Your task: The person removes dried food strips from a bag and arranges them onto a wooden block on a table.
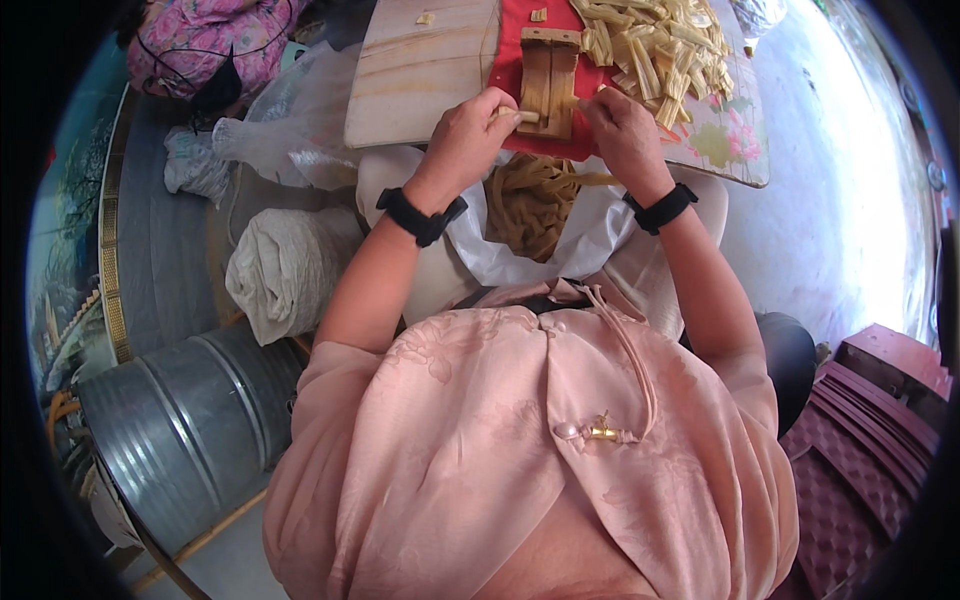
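Note:
A curved wooden block with a slot along it point(547, 79) stands on a red cloth point(512, 45) at the table's near side. My left hand point(474, 129) pinches a pale yellow stick-like piece point(529, 117), whose tip reaches over the block's near end. At the block's right side is my right hand point(624, 133), its thumb and fingers drawn together; a bit of pale yellow material shows by the fingertips, but whether it is gripped is unclear. Below both hands, a white plastic bag point(480, 259) between my legs holds brownish-yellow strips point(534, 217).
Pale yellow dried strips point(667, 52) lie heaped on the table point(420, 82), right of the block. Clear plastic bags point(300, 135), a rolled whitish sack point(281, 270) and a ribbed metal drum point(195, 420) stand at left. A person in a pink floral garment point(202, 45) is at upper left.

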{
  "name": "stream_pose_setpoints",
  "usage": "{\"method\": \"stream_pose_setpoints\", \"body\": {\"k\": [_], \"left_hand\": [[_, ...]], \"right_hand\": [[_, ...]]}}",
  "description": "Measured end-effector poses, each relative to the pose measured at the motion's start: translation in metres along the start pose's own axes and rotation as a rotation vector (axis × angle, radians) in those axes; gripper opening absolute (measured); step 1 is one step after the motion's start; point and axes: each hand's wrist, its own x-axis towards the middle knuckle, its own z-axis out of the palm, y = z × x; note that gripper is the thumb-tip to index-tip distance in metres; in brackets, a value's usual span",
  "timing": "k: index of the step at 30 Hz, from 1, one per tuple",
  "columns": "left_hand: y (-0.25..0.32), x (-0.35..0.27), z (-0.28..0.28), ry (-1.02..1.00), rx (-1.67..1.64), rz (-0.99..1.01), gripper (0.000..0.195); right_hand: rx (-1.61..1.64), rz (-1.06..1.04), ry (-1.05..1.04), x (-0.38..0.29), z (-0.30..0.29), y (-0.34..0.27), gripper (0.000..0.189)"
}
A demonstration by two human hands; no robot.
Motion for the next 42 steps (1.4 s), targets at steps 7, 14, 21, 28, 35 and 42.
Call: {"method": "stream_pose_setpoints", "body": {"k": [7, 14, 21, 28, 35, 42], "left_hand": [[-0.003, -0.047, 0.011, -0.428, -0.869, -0.381, 0.030], [0.017, -0.057, 0.018, -0.380, -1.554, -0.667, 0.016], [0.028, -0.054, 0.025, -0.214, -0.490, -0.233, 0.009], [0.034, -0.054, 0.019, 0.248, -0.028, 0.242, 0.033], [0.068, -0.050, -0.019, 0.382, -0.030, 0.571, 0.041], [0.078, -0.032, -0.040, 0.342, 0.095, 0.626, 0.033]], "right_hand": [[0.293, -0.358, 0.016, -0.044, -0.005, -0.050, 0.016], [0.777, 0.016, -0.336, -0.062, 0.002, -0.061, 0.019], [0.317, -0.149, -0.085, -0.051, 0.018, -0.035, 0.018], [0.965, 0.213, -0.317, -0.048, 0.024, -0.028, 0.016], [1.371, 0.283, -0.451, -0.062, -0.032, -0.098, 0.012], [1.233, 0.162, -0.402, -0.046, -0.038, -0.105, 0.016]]}}
